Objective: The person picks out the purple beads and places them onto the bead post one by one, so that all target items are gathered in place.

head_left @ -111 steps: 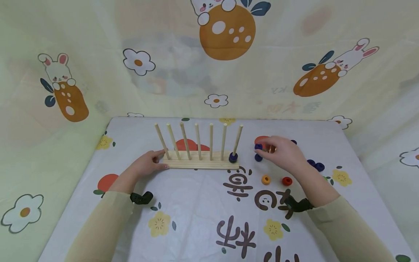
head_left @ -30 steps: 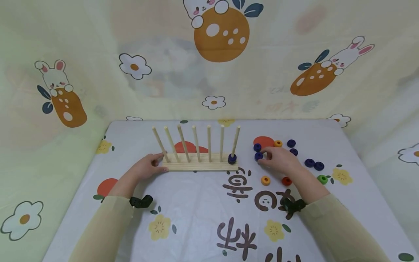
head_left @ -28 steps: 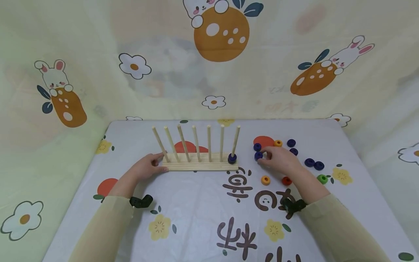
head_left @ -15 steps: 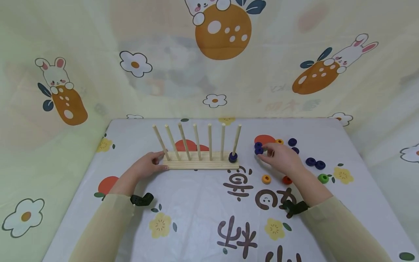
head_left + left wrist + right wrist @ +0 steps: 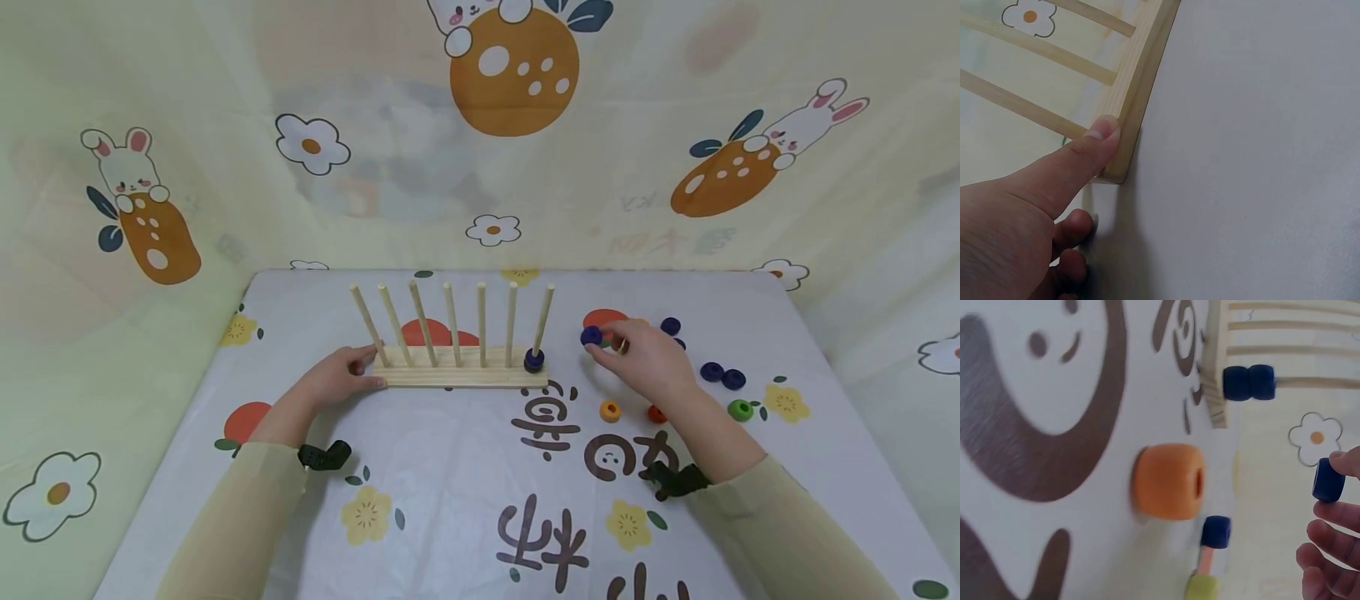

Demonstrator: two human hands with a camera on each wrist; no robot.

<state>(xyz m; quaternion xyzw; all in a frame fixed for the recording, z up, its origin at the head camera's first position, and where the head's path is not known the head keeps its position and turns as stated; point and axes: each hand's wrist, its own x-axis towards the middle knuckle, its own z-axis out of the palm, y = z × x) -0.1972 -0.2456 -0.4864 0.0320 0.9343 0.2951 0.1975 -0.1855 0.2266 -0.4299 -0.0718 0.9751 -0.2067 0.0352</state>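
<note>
A wooden peg rack (image 5: 459, 379) with several upright pegs stands on the table, and two dark blue beads (image 5: 1249, 382) are stacked low on its rightmost peg. My left hand (image 5: 337, 377) grips the rack's left end, the thumb pressing its front edge in the left wrist view. Between thumb and fingertips, my right hand (image 5: 651, 360) pinches a dark blue bead (image 5: 1329, 481), held off the table to the right of the rack. Another blue bead (image 5: 1216, 531) sits on the table beyond; in the head view it is hidden behind the held one.
An orange bead (image 5: 610, 411) and a partly covered red bead (image 5: 656, 414) lie in front of my right hand. Several blue beads (image 5: 712, 372) and a green bead (image 5: 740, 409) lie to its right. A patterned cloth (image 5: 420, 500) covers the table; printed curtains hang behind and at the sides.
Earlier my right hand was placed around a blue bead on the table; it now holds that bead raised, slightly farther back. My left hand and the rack stay put.
</note>
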